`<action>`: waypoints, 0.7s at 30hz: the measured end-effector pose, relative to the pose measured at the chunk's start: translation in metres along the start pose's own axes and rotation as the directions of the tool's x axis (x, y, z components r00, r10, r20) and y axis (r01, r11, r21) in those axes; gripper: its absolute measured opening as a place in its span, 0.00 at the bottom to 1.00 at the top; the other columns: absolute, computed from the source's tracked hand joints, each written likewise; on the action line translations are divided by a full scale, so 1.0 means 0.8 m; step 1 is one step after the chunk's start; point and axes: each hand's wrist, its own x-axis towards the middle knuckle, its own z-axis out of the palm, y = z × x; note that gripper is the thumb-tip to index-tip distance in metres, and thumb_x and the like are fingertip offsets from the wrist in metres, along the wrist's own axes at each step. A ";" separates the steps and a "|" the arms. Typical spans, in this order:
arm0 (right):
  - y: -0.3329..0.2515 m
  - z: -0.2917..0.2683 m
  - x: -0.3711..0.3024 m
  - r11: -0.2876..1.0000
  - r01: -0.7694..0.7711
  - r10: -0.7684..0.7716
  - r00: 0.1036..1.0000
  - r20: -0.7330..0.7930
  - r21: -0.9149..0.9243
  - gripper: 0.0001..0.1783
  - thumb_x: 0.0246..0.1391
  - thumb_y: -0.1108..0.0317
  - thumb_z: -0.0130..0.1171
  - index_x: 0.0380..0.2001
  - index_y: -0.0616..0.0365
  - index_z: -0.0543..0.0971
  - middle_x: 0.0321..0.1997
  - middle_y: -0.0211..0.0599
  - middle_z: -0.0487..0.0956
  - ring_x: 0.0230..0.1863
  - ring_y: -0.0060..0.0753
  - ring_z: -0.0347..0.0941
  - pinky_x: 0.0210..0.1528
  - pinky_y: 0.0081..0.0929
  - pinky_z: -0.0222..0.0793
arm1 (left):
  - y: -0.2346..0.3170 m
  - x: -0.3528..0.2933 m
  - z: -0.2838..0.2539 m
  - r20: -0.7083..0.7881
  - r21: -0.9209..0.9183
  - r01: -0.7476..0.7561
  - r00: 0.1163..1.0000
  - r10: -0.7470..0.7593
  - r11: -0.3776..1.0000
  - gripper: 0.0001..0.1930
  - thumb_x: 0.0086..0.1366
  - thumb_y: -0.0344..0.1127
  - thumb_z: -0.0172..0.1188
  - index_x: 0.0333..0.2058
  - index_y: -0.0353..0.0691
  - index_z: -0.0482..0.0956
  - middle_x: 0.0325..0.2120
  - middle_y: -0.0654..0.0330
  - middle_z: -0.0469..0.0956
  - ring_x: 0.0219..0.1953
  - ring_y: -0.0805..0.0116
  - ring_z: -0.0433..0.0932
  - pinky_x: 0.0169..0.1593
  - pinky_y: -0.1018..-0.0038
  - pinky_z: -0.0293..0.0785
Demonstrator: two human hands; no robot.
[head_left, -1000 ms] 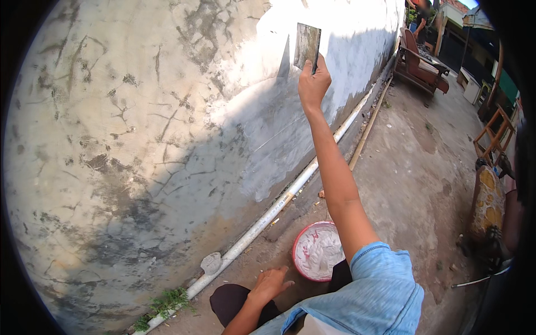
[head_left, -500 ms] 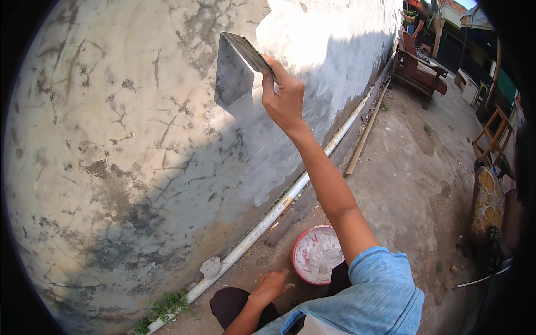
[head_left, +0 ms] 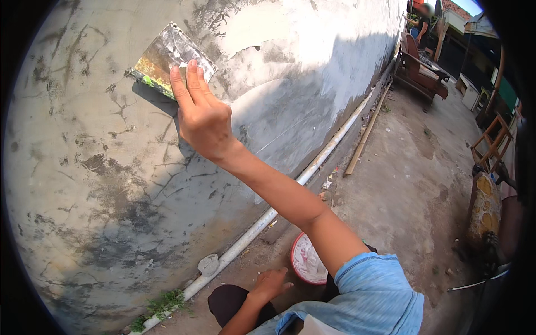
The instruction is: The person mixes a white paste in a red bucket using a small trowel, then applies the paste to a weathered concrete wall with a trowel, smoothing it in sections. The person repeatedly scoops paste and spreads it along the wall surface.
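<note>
My right hand [head_left: 206, 123] is raised to the upper wall, gripping a flat rectangular putty spreader [head_left: 164, 54] with fingers laid along its face. Grey and white filler coats the blade, and a green edge shows at its lower left. The spreader lies nearly flat over the cracked, stained wall [head_left: 72, 162] and casts a shadow beneath it. To its right the wall carries smeared whitish filler. Down by my dark-clad knee, my left hand [head_left: 270, 286] hangs with fingers apart and nothing in it. A red-rimmed bucket of white putty [head_left: 308, 261] stands just right of that hand, partly hidden by my right arm.
A white pipe [head_left: 245, 254] runs along the wall's foot, with weeds [head_left: 162, 306] at its near end. A bamboo pole [head_left: 365, 134] lies beside it. Farther off are a brown wooden chair [head_left: 419, 70] and a person [head_left: 422, 28]. A wooden frame [head_left: 492, 139] stands at right.
My right hand has swung left along the wall, turning the spreader from edge-on to broad face showing. Fresh filler smears show where it was. My left hand has barely moved.
</note>
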 end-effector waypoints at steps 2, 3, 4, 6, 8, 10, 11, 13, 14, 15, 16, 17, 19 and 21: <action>-0.010 -0.017 -0.012 0.986 0.041 -0.047 0.998 0.036 0.159 0.33 0.43 0.84 0.57 0.58 0.65 0.74 0.53 0.67 0.76 0.53 0.55 0.78 0.50 0.35 0.78 | 0.001 0.004 -0.001 0.006 -0.002 0.004 1.000 -0.004 1.000 0.26 0.61 0.49 0.64 0.50 0.37 0.73 0.41 0.43 0.80 0.48 0.43 0.78 0.50 0.53 0.74; 0.000 -0.036 -0.016 0.959 0.042 -0.059 0.997 0.051 0.279 0.32 0.44 0.84 0.57 0.58 0.63 0.74 0.52 0.63 0.78 0.54 0.53 0.78 0.51 0.35 0.78 | 0.005 0.001 -0.003 0.017 0.003 0.013 1.000 -0.013 1.000 0.26 0.61 0.49 0.64 0.50 0.37 0.73 0.40 0.43 0.80 0.48 0.43 0.79 0.50 0.53 0.74; 0.014 -0.056 -0.015 0.918 0.051 -0.081 0.995 0.060 0.393 0.31 0.46 0.85 0.56 0.58 0.62 0.75 0.51 0.59 0.79 0.54 0.50 0.78 0.51 0.34 0.78 | 0.013 0.000 -0.011 0.021 0.013 0.016 1.000 -0.017 1.000 0.26 0.61 0.49 0.64 0.50 0.37 0.73 0.40 0.43 0.81 0.47 0.43 0.79 0.50 0.53 0.74; 0.059 -0.073 -0.001 0.935 -0.074 0.124 0.985 -0.122 0.348 0.28 0.51 0.84 0.54 0.57 0.57 0.76 0.49 0.50 0.82 0.45 0.40 0.83 0.41 0.28 0.79 | 0.005 -0.013 -0.014 0.001 0.022 0.056 0.998 -0.056 0.998 0.25 0.61 0.49 0.65 0.50 0.36 0.73 0.39 0.42 0.81 0.47 0.42 0.79 0.50 0.53 0.74; 0.136 -0.107 0.038 0.876 -0.436 0.466 0.875 -0.130 0.204 0.22 0.58 0.81 0.49 0.54 0.58 0.78 0.25 0.39 0.81 0.16 0.22 0.67 0.21 0.25 0.61 | 0.006 -0.005 -0.002 -0.049 0.005 -0.006 0.999 0.006 1.000 0.25 0.61 0.49 0.65 0.49 0.37 0.73 0.39 0.42 0.81 0.47 0.42 0.79 0.49 0.53 0.74; 0.212 -0.096 0.047 0.769 -0.589 0.635 0.745 -0.202 0.248 0.21 0.57 0.77 0.48 0.54 0.58 0.78 0.18 0.30 0.74 0.15 0.20 0.63 0.20 0.26 0.59 | 0.006 -0.007 0.003 -0.056 -0.015 -0.037 0.998 0.036 0.999 0.25 0.61 0.49 0.65 0.49 0.36 0.73 0.39 0.42 0.81 0.47 0.42 0.79 0.50 0.52 0.74; 0.219 -0.085 0.047 0.774 -0.588 0.630 0.750 -0.201 0.235 0.21 0.58 0.76 0.49 0.54 0.58 0.78 0.19 0.29 0.75 0.16 0.19 0.63 0.20 0.26 0.59 | 0.003 -0.009 0.000 -0.069 -0.016 -0.040 0.997 0.038 0.999 0.25 0.61 0.48 0.65 0.49 0.36 0.73 0.39 0.42 0.81 0.47 0.42 0.78 0.50 0.52 0.74; 0.227 -0.073 0.048 0.789 -0.583 0.614 0.764 -0.199 0.195 0.20 0.59 0.74 0.50 0.54 0.58 0.79 0.21 0.27 0.76 0.18 0.17 0.62 0.22 0.25 0.59 | 0.003 -0.012 -0.004 -0.052 -0.003 -0.012 0.999 0.011 1.000 0.26 0.61 0.49 0.64 0.50 0.36 0.73 0.40 0.42 0.80 0.47 0.42 0.78 0.50 0.52 0.74; 0.201 -0.073 0.050 0.771 -0.615 0.636 0.757 -0.150 0.166 0.21 0.58 0.76 0.50 0.54 0.56 0.78 0.22 0.28 0.77 0.18 0.18 0.64 0.23 0.26 0.61 | 0.004 -0.012 -0.004 -0.041 0.000 0.002 0.999 -0.002 1.000 0.26 0.61 0.49 0.64 0.50 0.36 0.73 0.40 0.42 0.80 0.48 0.42 0.78 0.50 0.52 0.73; 0.178 -0.067 0.046 0.823 -0.543 0.567 0.807 -0.168 0.169 0.22 0.57 0.77 0.50 0.55 0.56 0.78 0.24 0.29 0.80 0.18 0.18 0.64 0.23 0.25 0.61 | 0.004 -0.010 -0.005 -0.018 0.007 0.018 1.000 -0.018 1.000 0.27 0.62 0.50 0.64 0.52 0.36 0.73 0.43 0.42 0.80 0.49 0.43 0.77 0.52 0.53 0.73; 0.159 -0.060 0.038 0.862 -0.480 0.502 0.852 -0.146 0.161 0.25 0.54 0.80 0.51 0.56 0.55 0.78 0.26 0.31 0.81 0.18 0.18 0.65 0.23 0.25 0.62 | 0.007 -0.006 -0.004 0.011 0.012 0.022 1.000 -0.022 1.000 0.28 0.62 0.51 0.63 0.54 0.37 0.73 0.46 0.42 0.79 0.51 0.43 0.76 0.54 0.55 0.72; 0.130 -0.058 0.028 0.888 -0.426 0.446 0.890 -0.097 0.170 0.28 0.52 0.83 0.53 0.58 0.54 0.77 0.29 0.36 0.84 0.17 0.18 0.64 0.23 0.23 0.61 | 0.008 -0.005 -0.003 0.044 0.018 0.032 0.998 -0.033 0.999 0.30 0.63 0.52 0.62 0.56 0.37 0.73 0.48 0.42 0.78 0.53 0.44 0.75 0.56 0.56 0.71; 0.076 -0.039 -0.004 0.969 -0.186 0.184 0.983 0.023 0.160 0.36 0.44 0.84 0.57 0.61 0.56 0.72 0.59 0.58 0.74 0.55 0.46 0.77 0.44 0.30 0.79 | 0.005 -0.007 -0.002 0.046 0.020 0.043 0.998 -0.044 0.999 0.30 0.63 0.51 0.62 0.56 0.36 0.73 0.49 0.42 0.77 0.53 0.44 0.75 0.57 0.56 0.71; 0.023 -0.025 -0.030 0.982 0.009 -0.013 1.000 0.017 0.190 0.36 0.44 0.85 0.56 0.61 0.54 0.73 0.60 0.57 0.74 0.55 0.55 0.76 0.51 0.35 0.79 | 0.006 -0.007 -0.004 0.053 0.018 0.045 0.998 -0.046 0.999 0.29 0.63 0.51 0.62 0.55 0.36 0.73 0.49 0.42 0.77 0.53 0.44 0.76 0.57 0.56 0.71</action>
